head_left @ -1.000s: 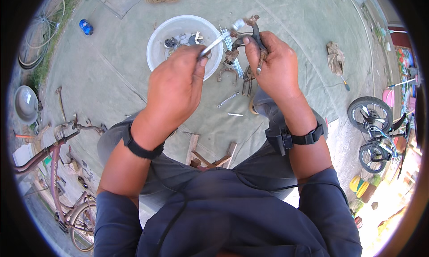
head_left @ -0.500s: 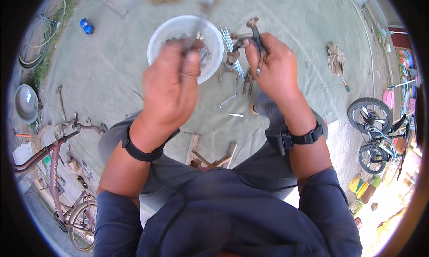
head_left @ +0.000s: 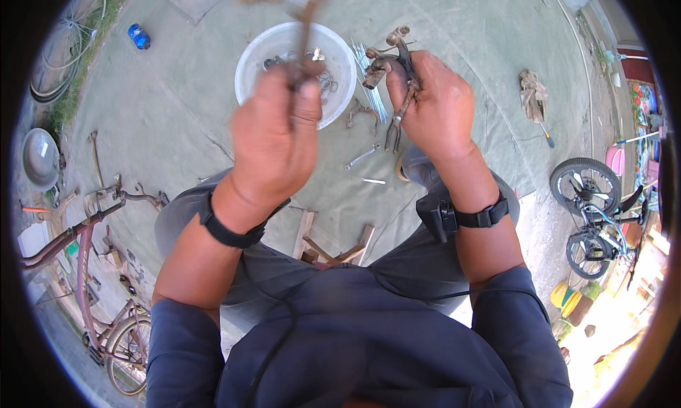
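My left hand (head_left: 275,128) is closed round a long, brown, rusty-looking metal piece (head_left: 307,29). It points up and away over the basin, and motion blur hides its exact kind. My right hand (head_left: 438,107) grips a dark, rusty bicycle brake caliper (head_left: 406,59), thumb on its near side and its arms jutting out left and down. Beyond my left hand stands a whitish plastic basin (head_left: 250,52) with small metal rings and parts inside. Beneath the caliper, a bundle of thin silvery rods (head_left: 376,99) and another rusty caliper piece (head_left: 364,114) lie on the green ground sheet.
A wrench (head_left: 363,156) and a small white strip (head_left: 373,181) lie between my knees and the basin. A wooden frame (head_left: 305,234) is below me. Bicycles stand left (head_left: 85,280) and right (head_left: 587,188). A cloth (head_left: 532,96) and blue can (head_left: 139,36) lie farther out.
The long piece in my left hand has swung and stays blurred; that hand has moved slightly right. The caliper has turned a little in my right hand, its lower arms now showing more.
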